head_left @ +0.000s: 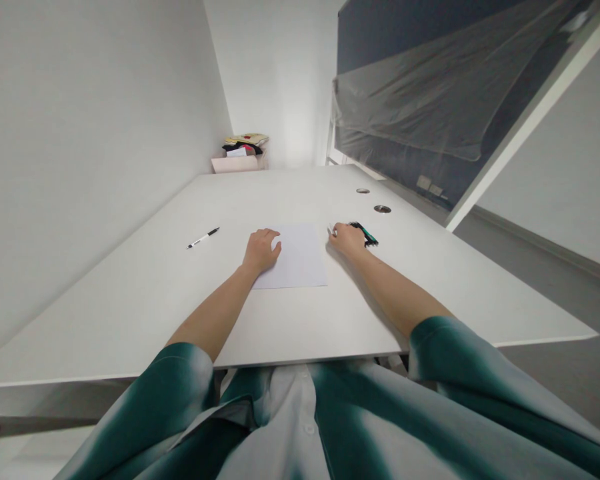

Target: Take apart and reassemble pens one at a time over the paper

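Note:
A sheet of white paper (pixel 303 257) lies on the white table in front of me. My left hand (pixel 263 249) rests over its left edge, palm down, thumb and fingers apart, holding nothing. Just past the sheet's right edge, my right hand (pixel 347 239) is closed with a small white object (pixel 330 229) at its fingertips; most of it is hidden, so its kind is unclear. Partly behind that hand lies a black and green item (pixel 366 233), too small to identify. Away to the left, a white and black pen (pixel 203 238) lies on the table.
The white table (pixel 290 327) runs along the left wall. Two round metal grommets (pixel 382 209) are set in its right side. At the far end stands a pale box (pixel 235 164) with folded cloth on top. A dark panel (pixel 410 100) under plastic sheeting leans at the right.

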Available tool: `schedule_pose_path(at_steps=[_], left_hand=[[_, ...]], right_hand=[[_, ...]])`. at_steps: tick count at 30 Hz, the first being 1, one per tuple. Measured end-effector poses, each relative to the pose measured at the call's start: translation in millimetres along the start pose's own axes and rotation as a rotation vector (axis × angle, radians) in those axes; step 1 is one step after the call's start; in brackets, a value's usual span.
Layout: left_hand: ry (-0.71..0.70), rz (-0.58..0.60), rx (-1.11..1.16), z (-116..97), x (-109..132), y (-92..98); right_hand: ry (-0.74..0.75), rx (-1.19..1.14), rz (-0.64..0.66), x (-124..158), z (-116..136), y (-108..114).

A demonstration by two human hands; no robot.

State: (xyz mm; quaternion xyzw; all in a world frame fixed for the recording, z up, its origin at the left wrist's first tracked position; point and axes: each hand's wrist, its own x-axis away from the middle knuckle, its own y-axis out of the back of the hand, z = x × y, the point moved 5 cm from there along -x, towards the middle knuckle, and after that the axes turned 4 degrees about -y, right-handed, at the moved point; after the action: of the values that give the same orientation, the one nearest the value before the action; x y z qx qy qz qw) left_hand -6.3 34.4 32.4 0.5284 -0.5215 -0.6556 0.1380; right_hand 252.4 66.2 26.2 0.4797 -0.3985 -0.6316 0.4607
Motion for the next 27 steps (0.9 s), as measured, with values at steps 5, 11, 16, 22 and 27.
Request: schedule_pose_path(at_steps=[5,11,16,22,27], left_hand=[[-0.014,0.028,0.010,-4,-2,0.1],[-0.033,0.029,0.007,-8,-3,2.4],[-0.047,0.020,0.003,-8,-3,2.1],[-0.053,0.026,-0.005,-7,-3,0.6],[-0.053,0.030,0.001,-7,-3,0.7]], right_hand=[[-0.005,-0.015,0.006,-1,-1,0],[-0.051,-0.109,0.062,0,-3,-2],[0.014,-0.003,0.098,5,7,0],[0.031,0.168,0.090,4,5,4],[0.011,0.201,0.049,-2,-4,2]])
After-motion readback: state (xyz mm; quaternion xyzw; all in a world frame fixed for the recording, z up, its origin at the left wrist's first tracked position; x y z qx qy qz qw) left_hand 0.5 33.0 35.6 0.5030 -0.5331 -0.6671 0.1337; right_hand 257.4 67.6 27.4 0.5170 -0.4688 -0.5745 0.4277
